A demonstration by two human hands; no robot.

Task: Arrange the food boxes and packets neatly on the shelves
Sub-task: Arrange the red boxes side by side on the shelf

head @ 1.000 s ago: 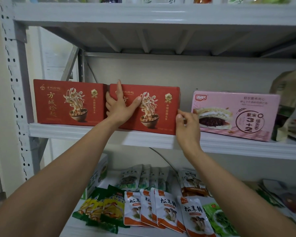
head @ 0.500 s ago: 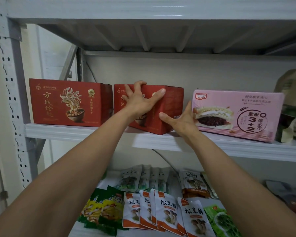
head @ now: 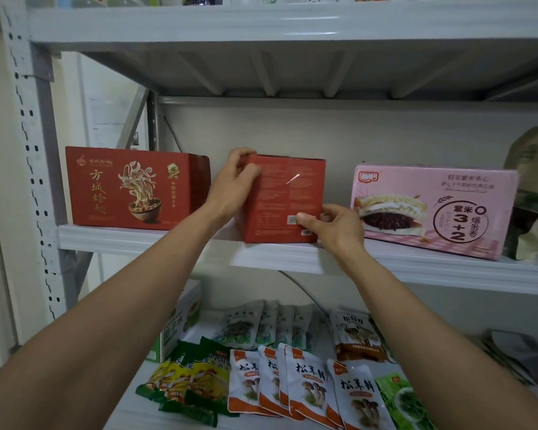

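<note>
Head camera: left hand [head: 235,184] grips the top left corner of a red box [head: 288,198] on the middle shelf [head: 168,240]; right hand [head: 334,226] pinches its lower right edge.

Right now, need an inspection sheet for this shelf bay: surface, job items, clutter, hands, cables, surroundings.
Surface: grey metal middle shelf, three boxes standing on it.
Job's things: red cardboard noodle box upright at left; second red cardboard box, fine-print side facing out, at the front edge; pink cake box at right; white-and-orange mushroom packets and green-yellow packets overlapping on the lower shelf.
Clutter: brown paper bag at far right.
Hands: left hand grips the second box's upper left corner; right hand pinches its lower right edge.
Cables: thin dark cable under the middle shelf.
Surroundings: perforated grey upright at left; pale wall behind.
</note>
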